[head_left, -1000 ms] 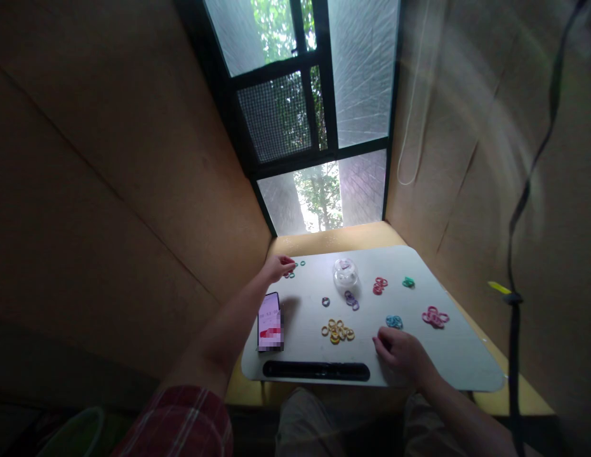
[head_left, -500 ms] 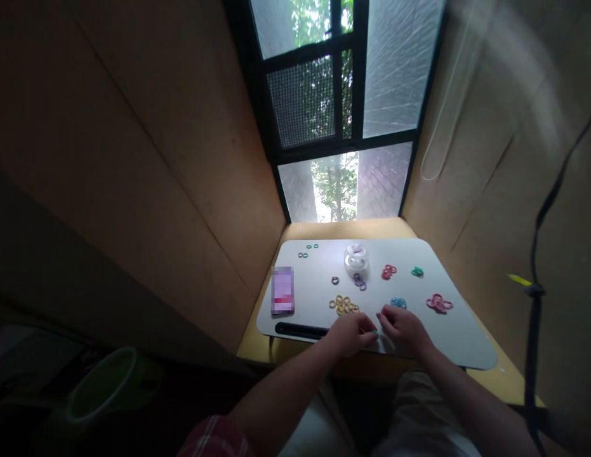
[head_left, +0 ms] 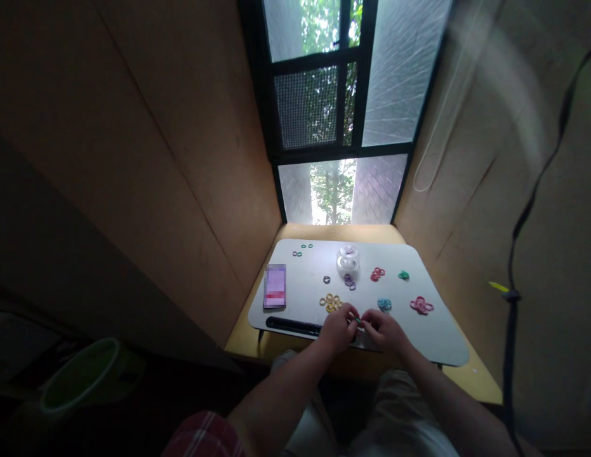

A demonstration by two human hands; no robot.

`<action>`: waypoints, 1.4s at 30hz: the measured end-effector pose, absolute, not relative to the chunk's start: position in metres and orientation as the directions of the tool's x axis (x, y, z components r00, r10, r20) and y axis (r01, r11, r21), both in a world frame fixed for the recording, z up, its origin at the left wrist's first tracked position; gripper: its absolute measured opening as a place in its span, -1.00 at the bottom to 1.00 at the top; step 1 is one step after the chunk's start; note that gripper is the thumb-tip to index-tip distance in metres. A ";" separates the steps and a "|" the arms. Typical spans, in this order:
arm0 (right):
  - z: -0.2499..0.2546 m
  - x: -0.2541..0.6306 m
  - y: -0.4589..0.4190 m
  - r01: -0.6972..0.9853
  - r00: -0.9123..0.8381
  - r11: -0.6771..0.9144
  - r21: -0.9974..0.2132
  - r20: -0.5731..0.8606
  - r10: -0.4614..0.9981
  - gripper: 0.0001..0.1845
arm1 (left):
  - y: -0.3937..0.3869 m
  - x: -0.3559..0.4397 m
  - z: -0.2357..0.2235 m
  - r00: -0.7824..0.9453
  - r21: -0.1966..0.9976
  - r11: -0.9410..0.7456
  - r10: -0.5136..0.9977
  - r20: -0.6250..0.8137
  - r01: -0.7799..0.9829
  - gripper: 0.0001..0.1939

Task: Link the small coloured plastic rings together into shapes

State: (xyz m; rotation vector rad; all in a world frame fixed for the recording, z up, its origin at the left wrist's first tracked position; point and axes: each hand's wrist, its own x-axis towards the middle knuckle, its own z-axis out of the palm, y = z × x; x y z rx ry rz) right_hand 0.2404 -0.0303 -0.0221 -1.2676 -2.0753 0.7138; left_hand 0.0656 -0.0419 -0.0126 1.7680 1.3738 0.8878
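My left hand is closed in a pinch on a small green band, low over the front of a white lap table. My right hand is also closed, its fingertips meeting the same band from the right. Just behind my left hand lies a heap of yellow bands. Blue bands lie just behind my right hand. Further right are pink bands and a small green pile. Red bands, purple bands and a dark band lie farther back.
A clear rounded container stands toward the back. A phone lies at the left, above a black slot along the front edge. Several green and greyish bands lie back left. A dark cord hangs at the right.
My right hand has come in to my left, and their fingertips now meet at the green band, which only my left hand held before. The camera view has shifted slightly.
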 end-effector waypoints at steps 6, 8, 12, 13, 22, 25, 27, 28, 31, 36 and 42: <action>-0.014 0.237 -0.029 0.600 -0.365 0.415 -0.684 0.227 0.903 -0.84 | -0.039 0.065 -0.015 0.191 0.858 -0.178 0.977 0.095 0.481 -0.88; -0.013 0.235 -0.028 0.606 -0.346 0.401 -0.687 0.227 0.910 -0.84 | -0.038 0.065 -0.015 0.191 0.862 -0.191 0.975 0.112 0.469 -0.91; -0.015 0.230 -0.026 0.597 -0.304 0.389 -0.702 0.250 0.919 -0.85 | -0.038 0.065 -0.013 0.171 0.852 -0.199 0.976 0.131 0.485 -0.94; -0.015 0.228 -0.025 0.601 -0.277 0.378 -0.704 0.261 0.925 -0.87 | -0.038 0.065 -0.012 0.175 0.859 -0.190 0.977 0.120 0.475 -0.92; -0.014 0.225 -0.023 0.708 -0.215 0.359 -0.608 0.298 0.930 -0.95 | -0.042 0.062 -0.011 0.279 0.784 -0.295 0.947 0.162 0.546 -0.88; -0.014 0.226 -0.022 0.713 -0.192 0.339 -0.614 0.294 0.936 -0.93 | -0.042 0.058 -0.012 0.352 0.813 -0.310 0.926 0.139 0.493 -0.87; -0.015 0.227 -0.021 0.703 -0.199 0.346 -0.621 0.295 0.935 -0.93 | -0.041 0.057 -0.014 0.359 0.848 -0.286 0.925 0.123 0.446 -0.85; -0.016 0.228 -0.021 0.695 -0.207 0.353 -0.626 0.296 0.932 -0.93 | -0.040 0.057 -0.015 0.348 0.866 -0.265 0.931 0.114 0.425 -0.85; -0.018 0.230 -0.022 0.659 -0.228 0.372 -0.654 0.297 0.927 -0.91 | -0.037 0.059 -0.019 0.280 0.908 -0.184 0.957 0.077 0.376 -0.85; -0.022 0.232 -0.025 0.594 -0.226 0.380 -0.709 0.306 0.925 -0.89 | -0.034 0.064 -0.023 0.209 0.961 -0.091 0.977 0.035 0.263 -0.83; -0.024 0.233 -0.028 0.562 -0.231 0.407 -0.720 0.336 0.913 -0.92 | -0.032 0.064 -0.028 0.166 0.970 -0.109 0.983 0.073 0.218 -0.80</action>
